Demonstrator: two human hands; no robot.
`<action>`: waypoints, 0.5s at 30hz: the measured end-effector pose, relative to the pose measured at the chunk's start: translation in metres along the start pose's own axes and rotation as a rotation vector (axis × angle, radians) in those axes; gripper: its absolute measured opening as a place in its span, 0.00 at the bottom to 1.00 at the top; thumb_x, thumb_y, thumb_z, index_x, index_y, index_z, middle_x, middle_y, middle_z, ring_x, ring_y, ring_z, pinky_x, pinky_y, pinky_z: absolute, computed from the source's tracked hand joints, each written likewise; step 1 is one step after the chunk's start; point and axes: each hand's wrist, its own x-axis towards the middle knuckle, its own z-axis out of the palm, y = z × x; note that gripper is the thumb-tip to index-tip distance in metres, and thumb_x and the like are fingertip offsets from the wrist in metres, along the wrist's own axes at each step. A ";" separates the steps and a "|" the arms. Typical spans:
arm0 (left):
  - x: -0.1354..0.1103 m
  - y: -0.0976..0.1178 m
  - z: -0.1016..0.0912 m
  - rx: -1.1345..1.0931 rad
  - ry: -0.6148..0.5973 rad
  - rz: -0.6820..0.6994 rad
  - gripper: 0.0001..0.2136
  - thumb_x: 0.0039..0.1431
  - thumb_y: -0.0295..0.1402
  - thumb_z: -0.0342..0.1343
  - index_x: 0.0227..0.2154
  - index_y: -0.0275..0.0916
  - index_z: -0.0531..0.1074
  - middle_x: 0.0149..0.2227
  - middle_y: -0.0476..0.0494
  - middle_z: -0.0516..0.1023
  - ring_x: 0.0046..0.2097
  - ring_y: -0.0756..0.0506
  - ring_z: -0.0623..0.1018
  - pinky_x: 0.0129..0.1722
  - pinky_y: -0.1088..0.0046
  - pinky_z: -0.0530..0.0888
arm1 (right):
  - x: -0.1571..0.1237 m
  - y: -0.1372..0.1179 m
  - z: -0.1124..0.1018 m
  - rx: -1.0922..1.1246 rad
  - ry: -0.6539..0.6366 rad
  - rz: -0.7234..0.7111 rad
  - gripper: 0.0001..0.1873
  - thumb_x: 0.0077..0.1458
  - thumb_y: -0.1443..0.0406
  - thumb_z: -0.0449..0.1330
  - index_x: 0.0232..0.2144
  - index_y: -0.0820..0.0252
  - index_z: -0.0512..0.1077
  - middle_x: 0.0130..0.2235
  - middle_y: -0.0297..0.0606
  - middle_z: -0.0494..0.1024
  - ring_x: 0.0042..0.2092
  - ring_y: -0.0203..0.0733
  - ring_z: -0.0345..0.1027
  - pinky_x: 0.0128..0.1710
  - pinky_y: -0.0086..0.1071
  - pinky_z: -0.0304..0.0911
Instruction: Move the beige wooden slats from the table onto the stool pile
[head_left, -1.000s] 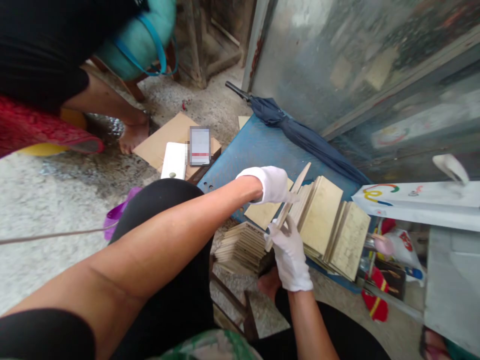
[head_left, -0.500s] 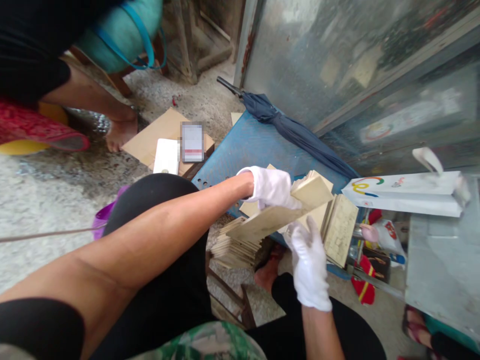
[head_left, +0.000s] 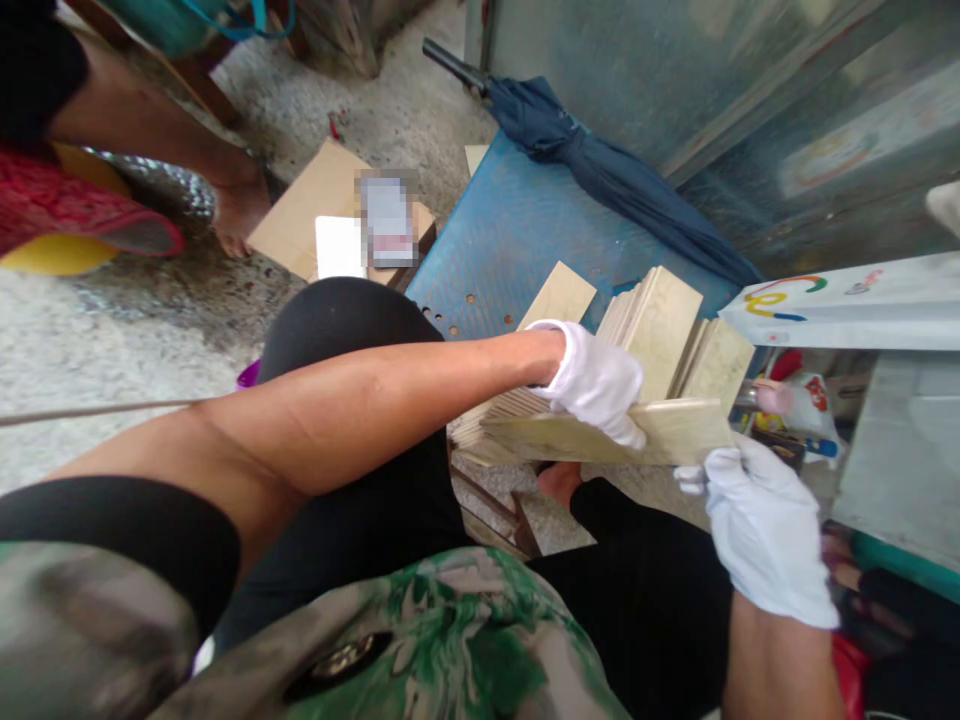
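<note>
My left hand (head_left: pixel 596 385), in a white glove, is curled down over the top face of a pale flat tile (head_left: pixel 600 438), fingers wrapped over its near edge and closed on it. My right hand (head_left: pixel 765 530), also gloved, pinches the tile's right end between thumb and fingers, closed on the corner. The tile lies almost level between both hands, above my knees and just in front of a low stack of tiles (head_left: pixel 487 425) whose edges show under its left end.

Beyond it, a leaning row of tiles (head_left: pixel 660 320) stands tilted on a blue board (head_left: pixel 495 240); one single tile (head_left: pixel 559 295) lies flat beside them. A folded dark umbrella (head_left: pixel 592 160) lies along the board's far edge. A white paper bag (head_left: pixel 847 305) sits to the right. On the floor to the left are a cardboard sheet (head_left: pixel 315 200) and another person's bare foot (head_left: pixel 236 210).

Risks, as I judge them: cloth gloves on a smooth face may slip, dropping the tile onto the stack or my leg. The right hand holds only a corner, so a twist could chip it. The leaning row sits close behind; a knock from the held tile could topple it.
</note>
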 end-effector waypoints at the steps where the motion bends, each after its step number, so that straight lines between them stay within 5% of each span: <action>1: 0.002 0.001 0.004 0.013 -0.018 0.032 0.21 0.59 0.44 0.53 0.32 0.28 0.80 0.26 0.35 0.79 0.23 0.49 0.71 0.26 0.70 0.68 | -0.005 0.003 -0.005 -0.030 -0.011 0.012 0.22 0.42 0.53 0.70 0.37 0.58 0.77 0.26 0.35 0.77 0.23 0.37 0.71 0.25 0.31 0.69; 4: 0.008 0.005 0.017 -0.067 -0.125 0.052 0.17 0.56 0.42 0.56 0.34 0.31 0.81 0.24 0.38 0.79 0.24 0.47 0.72 0.29 0.68 0.70 | -0.020 0.012 -0.016 -0.065 -0.068 0.028 0.19 0.41 0.52 0.70 0.32 0.59 0.76 0.25 0.37 0.78 0.24 0.40 0.72 0.28 0.34 0.71; 8: 0.011 0.010 0.022 -0.113 -0.257 -0.128 0.10 0.47 0.38 0.63 0.30 0.40 0.82 0.19 0.45 0.77 0.26 0.46 0.74 0.31 0.69 0.70 | -0.039 0.026 -0.018 -0.129 -0.143 0.057 0.19 0.45 0.52 0.68 0.34 0.60 0.77 0.28 0.40 0.79 0.27 0.42 0.73 0.32 0.36 0.71; 15: 0.016 0.000 0.012 0.268 -0.233 -0.299 0.11 0.38 0.27 0.65 0.29 0.41 0.82 0.32 0.44 0.82 0.39 0.43 0.77 0.40 0.73 0.71 | -0.054 0.088 0.031 -0.261 -0.430 0.087 0.20 0.51 0.52 0.63 0.42 0.58 0.77 0.39 0.41 0.80 0.39 0.46 0.74 0.44 0.41 0.69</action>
